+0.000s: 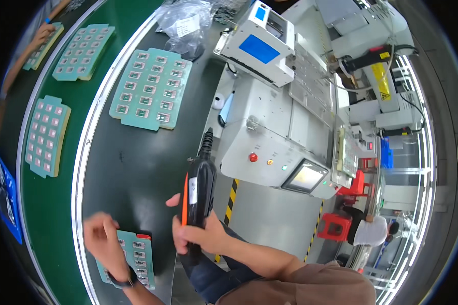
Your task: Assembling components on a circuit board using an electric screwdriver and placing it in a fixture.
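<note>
My right hand (201, 235) is wrapped round a black handheld electric screwdriver (202, 183) with an orange strip along its side. Its corded end points up and away from me, over the bench edge. At the lower left, my left hand (104, 239), a dark band on its wrist, is over a teal tray (139, 259) and covers part of it. Its fingers are curled together and slightly blurred; whatever they pinch is hidden. Small electronic parts sit in rows in this tray, and a red piece (144, 237) shows at its far edge.
A larger teal tray (150, 89) of parts lies farther up the dark bench, below a clear plastic bag (185, 25). Left of a metal rail, a green conveyor carries more trays (46, 134). A co-worker's hand (45, 33) touches one. A white machine (275, 127) stands to the right.
</note>
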A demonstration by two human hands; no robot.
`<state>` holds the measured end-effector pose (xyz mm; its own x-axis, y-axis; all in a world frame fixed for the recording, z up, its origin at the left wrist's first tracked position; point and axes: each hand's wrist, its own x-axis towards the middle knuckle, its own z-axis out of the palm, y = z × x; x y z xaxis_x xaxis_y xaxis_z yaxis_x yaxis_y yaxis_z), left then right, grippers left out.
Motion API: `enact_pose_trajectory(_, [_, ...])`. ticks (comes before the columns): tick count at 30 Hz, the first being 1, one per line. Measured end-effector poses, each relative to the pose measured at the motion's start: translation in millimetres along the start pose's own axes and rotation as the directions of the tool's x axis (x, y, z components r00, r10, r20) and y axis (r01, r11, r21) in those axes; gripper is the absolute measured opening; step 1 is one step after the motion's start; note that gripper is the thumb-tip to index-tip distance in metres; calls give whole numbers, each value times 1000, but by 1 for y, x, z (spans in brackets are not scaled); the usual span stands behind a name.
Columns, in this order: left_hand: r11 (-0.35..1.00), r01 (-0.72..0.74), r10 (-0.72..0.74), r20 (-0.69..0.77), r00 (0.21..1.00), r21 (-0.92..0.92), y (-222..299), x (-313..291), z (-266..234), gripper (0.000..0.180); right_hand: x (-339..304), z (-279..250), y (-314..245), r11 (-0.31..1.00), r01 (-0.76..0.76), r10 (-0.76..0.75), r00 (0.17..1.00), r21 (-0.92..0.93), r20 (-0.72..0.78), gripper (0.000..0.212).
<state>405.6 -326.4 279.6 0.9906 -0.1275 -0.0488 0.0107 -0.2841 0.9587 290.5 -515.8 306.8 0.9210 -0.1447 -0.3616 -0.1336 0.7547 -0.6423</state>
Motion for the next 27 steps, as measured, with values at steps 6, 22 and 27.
enact_pose_trajectory(6, [961,156,-170,-43,985,-227,5,-73,-16,16,13,50,-2,940,340,-341,928,35,151,50])
enact_pose_trajectory(22, [854,-104,-101,-360,927,-509,-26,-136,-42,27,10,126,41,822,500,-300,788,-274,538,54])
enact_pose_trajectory(27, [833,-127,-121,-400,909,-539,-36,-148,-50,27,8,134,63,845,443,-215,796,-301,566,54])
